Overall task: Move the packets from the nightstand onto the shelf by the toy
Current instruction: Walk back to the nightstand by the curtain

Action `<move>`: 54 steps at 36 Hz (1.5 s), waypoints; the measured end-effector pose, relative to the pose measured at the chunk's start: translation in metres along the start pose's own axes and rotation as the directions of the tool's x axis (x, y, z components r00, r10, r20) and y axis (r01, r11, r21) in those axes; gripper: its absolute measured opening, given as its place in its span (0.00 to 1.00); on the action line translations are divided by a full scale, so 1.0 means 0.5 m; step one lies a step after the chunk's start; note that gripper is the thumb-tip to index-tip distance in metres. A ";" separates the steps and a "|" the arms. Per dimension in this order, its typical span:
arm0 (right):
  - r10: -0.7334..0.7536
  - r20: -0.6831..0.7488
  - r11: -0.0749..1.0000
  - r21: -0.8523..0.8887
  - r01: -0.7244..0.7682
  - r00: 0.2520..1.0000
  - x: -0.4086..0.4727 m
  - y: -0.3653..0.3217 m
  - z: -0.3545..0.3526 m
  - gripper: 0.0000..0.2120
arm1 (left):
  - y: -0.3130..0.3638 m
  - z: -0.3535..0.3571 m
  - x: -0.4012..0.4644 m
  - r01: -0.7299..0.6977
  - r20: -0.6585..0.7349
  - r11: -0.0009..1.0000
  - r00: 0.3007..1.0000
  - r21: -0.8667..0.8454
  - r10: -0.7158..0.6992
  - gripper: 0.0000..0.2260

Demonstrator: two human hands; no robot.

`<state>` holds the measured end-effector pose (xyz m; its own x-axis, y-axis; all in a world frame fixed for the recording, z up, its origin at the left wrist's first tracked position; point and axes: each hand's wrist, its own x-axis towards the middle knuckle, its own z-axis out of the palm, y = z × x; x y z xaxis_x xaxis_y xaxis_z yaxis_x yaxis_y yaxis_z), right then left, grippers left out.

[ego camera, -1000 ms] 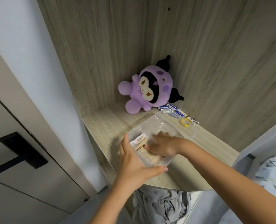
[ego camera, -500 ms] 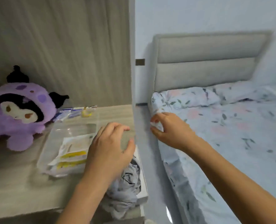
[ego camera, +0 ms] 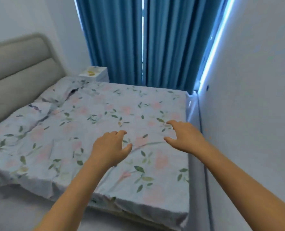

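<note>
A white nightstand [ego camera: 100, 75] stands at the far side of the bed, beside the headboard and in front of the curtain. On its top lie yellowish packets [ego camera: 90, 72], blurred and small from here. My left hand [ego camera: 111, 147] hovers over the near half of the bed with loosely curled fingers and holds nothing. My right hand [ego camera: 185, 136] hangs to its right, fingers spread and relaxed, also with nothing in it. The shelf and the purple toy are out of view.
A bed [ego camera: 95, 130] with a floral sheet fills the middle, between me and the nightstand. A grey padded headboard [ego camera: 16, 75] stands at the left. Blue curtains [ego camera: 143, 42] hang behind. A white wall [ego camera: 255, 97] runs along the bed's right side.
The view has swung right from the shelf with the toy and the clear packet to the bed. Both hands have left the shelf and now hang over the bed, holding nothing.
</note>
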<state>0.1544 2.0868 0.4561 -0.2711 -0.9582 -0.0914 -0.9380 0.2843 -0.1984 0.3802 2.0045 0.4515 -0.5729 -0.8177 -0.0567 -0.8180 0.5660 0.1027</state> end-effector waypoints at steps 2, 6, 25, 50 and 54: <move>0.146 0.000 0.989 0.007 -0.146 0.989 -0.049 0.159 -0.019 0.31 | 0.156 0.033 0.069 -0.124 0.058 0.992 0.991 0.022 0.123 0.25; 0.311 0.089 0.950 -0.051 -0.308 0.946 -0.125 0.413 -0.045 0.33 | 0.424 0.110 0.179 -0.299 0.189 0.954 0.937 0.001 0.294 0.24; 0.402 0.165 0.915 -0.031 -0.403 0.901 0.152 0.930 -0.032 0.24 | 0.872 0.216 0.690 -0.359 0.337 0.933 0.876 -0.021 0.345 0.25; 0.382 0.201 0.920 0.002 -0.391 0.902 1.412 1.381 -0.213 0.21 | 0.800 0.186 1.919 -0.151 0.331 0.983 0.927 -0.105 0.177 0.20; 0.388 0.224 0.920 -0.030 -0.392 0.894 1.633 1.507 -0.242 0.23 | 0.825 0.212 2.139 -0.120 0.318 0.984 0.935 -0.134 0.157 0.20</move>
<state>-0.8000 1.5149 0.3500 -0.5579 -0.7390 -0.3776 -0.7629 0.6358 -0.1172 -0.5755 1.3744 0.3280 -0.6810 -0.6421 -0.3522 -0.7289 0.6408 0.2409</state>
